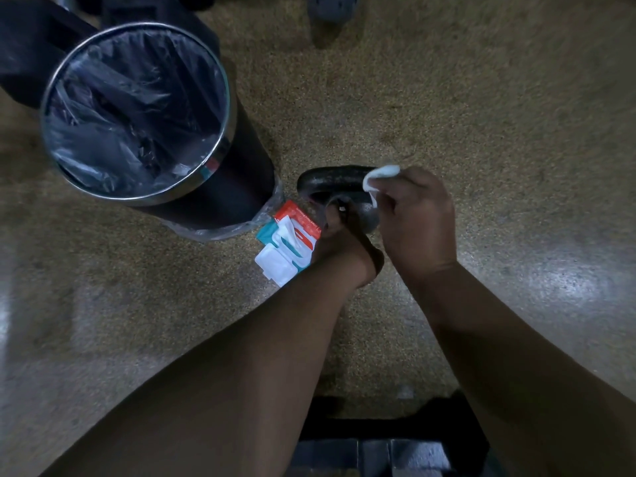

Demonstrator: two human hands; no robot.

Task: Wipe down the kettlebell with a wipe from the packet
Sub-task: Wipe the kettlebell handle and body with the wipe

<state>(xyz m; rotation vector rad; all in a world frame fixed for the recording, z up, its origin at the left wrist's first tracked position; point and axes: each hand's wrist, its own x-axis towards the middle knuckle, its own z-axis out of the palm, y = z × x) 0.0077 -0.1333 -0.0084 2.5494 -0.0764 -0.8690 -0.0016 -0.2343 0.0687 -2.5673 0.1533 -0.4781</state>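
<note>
Pinching a crumpled white wet wipe (pixel 380 176) between thumb and curled fingers (pixel 395 187), the right hand (pixel 420 222) presses it against the right end of the handle of the dark, rounded iron kettlebell (pixel 335 177). The kettlebell stands on the speckled tan floor (pixel 499 115), its handle farthest from the person and its body nearer, largely hidden behind both hands. The wipe bunches over the handle's right corner, and one loose tail hangs down beside the thumb.

The left hand (pixel 340 242) comes in from below and lies on the near left side of the kettlebell's body, with its fingers (pixel 335 211) pointing into the opening under the handle. That area is too dark to tell whether these fingers curl round the metal or only rest on it.

Just left of the kettlebell, touching the left wrist in this view, lies the flat orange, teal and white packet (pixel 292 235) of wipes, its white lid flap folded open toward the person and a wipe sticking up from the slot. Beyond the packet stands a round black waste bin (pixel 237 187) with a chrome rim, lined with a clear plastic bag. A dark, blurred object (pixel 378 449) sits at the bottom edge between the forearms.
</note>
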